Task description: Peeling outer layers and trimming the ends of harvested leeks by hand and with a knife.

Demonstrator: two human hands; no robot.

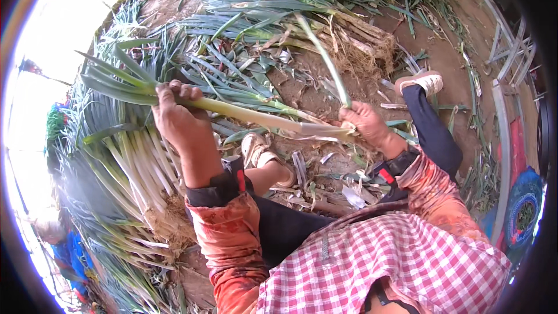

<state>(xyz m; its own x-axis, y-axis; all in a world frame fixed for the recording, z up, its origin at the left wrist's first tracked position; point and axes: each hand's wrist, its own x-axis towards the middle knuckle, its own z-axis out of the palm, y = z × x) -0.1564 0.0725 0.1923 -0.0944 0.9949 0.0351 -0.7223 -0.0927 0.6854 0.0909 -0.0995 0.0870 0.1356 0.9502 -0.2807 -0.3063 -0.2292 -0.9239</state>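
My left hand [185, 122] is closed around a long leek with a white shank and fanned green leaves [250, 115], just below the leaves. The leek slants across in front of me, above the brown dirt ground [290, 84], its root end beside the fingers of my right hand [372, 125]. Those fingers pinch the lower end of a long, narrow, pale-green leaf [323, 55] that points toward the ground's far edge; whether they grip the root end too, I cannot tell.

Along the ground's left edge, a thick heap of white-stalked green leeks with stringy roots [136, 163] crowds close to my left forearm. Toward the far edge lies a big bundle of blue-green leeks with tangled brown roots [349, 29]. My beige left shoe [256, 151] sits under the leek, among torn scraps of pale leaf [354, 196]. By the right edge stand a grey metal frame [501, 139] and a round blue mesh object [523, 221].
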